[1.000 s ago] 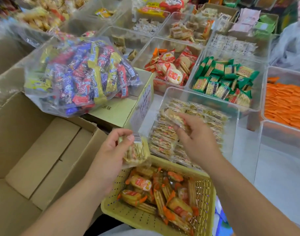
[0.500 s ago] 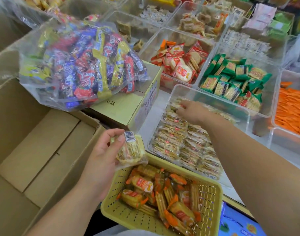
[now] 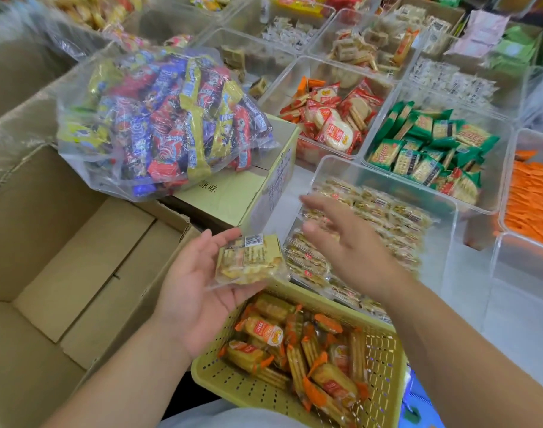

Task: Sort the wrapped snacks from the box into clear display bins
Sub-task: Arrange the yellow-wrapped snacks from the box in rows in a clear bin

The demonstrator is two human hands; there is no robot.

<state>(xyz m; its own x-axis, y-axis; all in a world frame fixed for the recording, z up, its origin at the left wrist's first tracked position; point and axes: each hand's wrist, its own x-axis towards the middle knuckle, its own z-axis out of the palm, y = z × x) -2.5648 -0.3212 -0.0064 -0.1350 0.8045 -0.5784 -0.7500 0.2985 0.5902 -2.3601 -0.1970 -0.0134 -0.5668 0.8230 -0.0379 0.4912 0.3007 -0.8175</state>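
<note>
**Entry: one wrapped packet in the left hand, the right hand back from the bin**

Grip: the left hand (image 3: 199, 291) lay palm-up with its fingers flattened. One clear-wrapped snack packet (image 3: 248, 261) rested across them, barcode side up. The thumb sat along the packet's far edge and did not plainly clamp it. Half a second earlier the same packet had been pinched upright between thumb and fingers.

Right hand (image 3: 350, 245): empty, fingers spread and blurred. It had drawn back from the far rows of the clear display bin (image 3: 387, 180), where it was reaching half a second earlier. It now hovered over the bin's near-left corner, just right of the held packet.

Location of stock: matching packets (image 3: 393, 217) lay in rows inside that bin, right of centre. Orange-trimmed packets sat in the yellow-green basket (image 3: 384, 350) at the near edge. The cardboard box (image 3: 79, 257) stood open to the left, and no snacks showed in it. A bag of mixed sweets (image 3: 162, 125) rested on a smaller carton beyond it.

Assessment: one placement appeared complete. The flattened left palm read as an offer of the next packet to the right hand, which was probably bound for the same bin. The loose wrapper could slide off the open fingers.
</note>
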